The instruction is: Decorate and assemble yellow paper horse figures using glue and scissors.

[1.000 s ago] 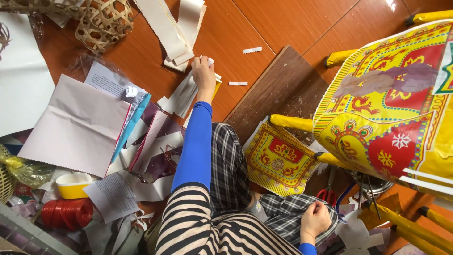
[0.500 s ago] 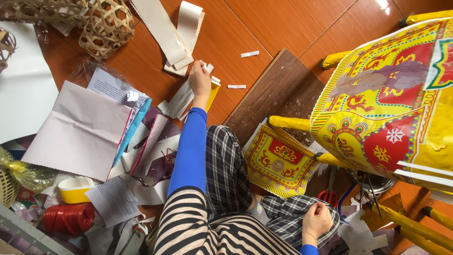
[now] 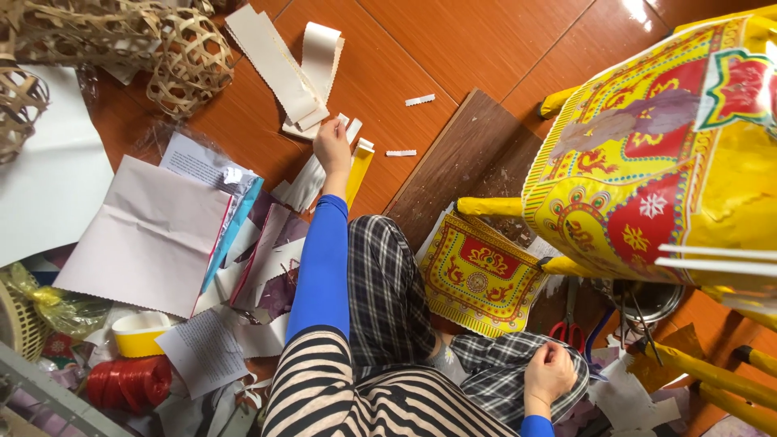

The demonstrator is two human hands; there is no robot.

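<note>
White scalloped paper strips under left hand, fingers seemingly pinching one.

Surface: orange-brown tiled floor. Upper left: woven bamboo baskets, white paper strips beside them. Small white scraps top centre. Dark wood board runs diagonally through centre. Left: large pale paper sheet, printed pages, red ribbon roll, yellow tape roll. Lower right: red-handled scissors, yellow-red patterned paper panel.
</note>
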